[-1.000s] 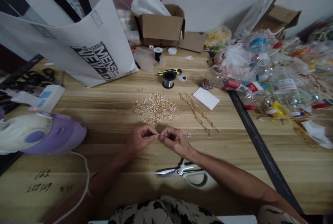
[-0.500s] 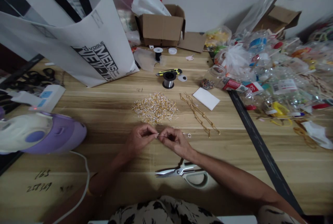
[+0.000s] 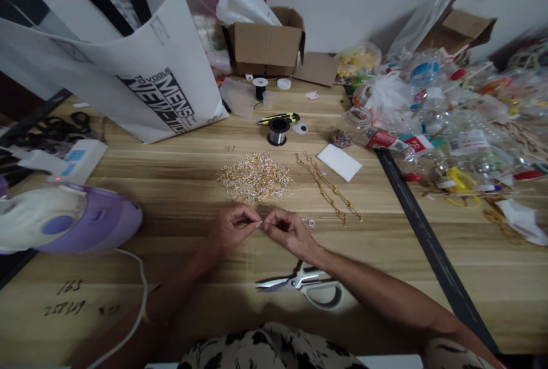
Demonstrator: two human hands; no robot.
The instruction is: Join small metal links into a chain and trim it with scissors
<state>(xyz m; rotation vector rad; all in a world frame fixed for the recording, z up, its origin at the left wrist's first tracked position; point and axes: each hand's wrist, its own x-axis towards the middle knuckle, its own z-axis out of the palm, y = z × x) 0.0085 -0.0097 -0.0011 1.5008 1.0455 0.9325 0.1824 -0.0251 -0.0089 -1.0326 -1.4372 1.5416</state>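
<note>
My left hand (image 3: 233, 229) and my right hand (image 3: 287, 232) meet fingertip to fingertip low over the wooden table (image 3: 171, 197). Between them they pinch a tiny bead piece (image 3: 260, 223), too small to make out in detail. Just beyond the hands lies a heap of gold and clear beads (image 3: 255, 177). To its right lie gold beaded chains (image 3: 327, 188). A small metal bit (image 3: 310, 223) rests beside my right hand. Scissors (image 3: 306, 288) with pale handles lie under my right forearm, blades pointing left.
A wire spool (image 3: 278, 131), a yellow utility knife (image 3: 278, 119) and a white card (image 3: 339, 161) lie farther back. A purple and white appliance (image 3: 64, 220) with a white cord sits at left. A paper bag (image 3: 141, 77), a cardboard box (image 3: 266, 43) and heaped plastic jars (image 3: 454, 123) crowd the back and right.
</note>
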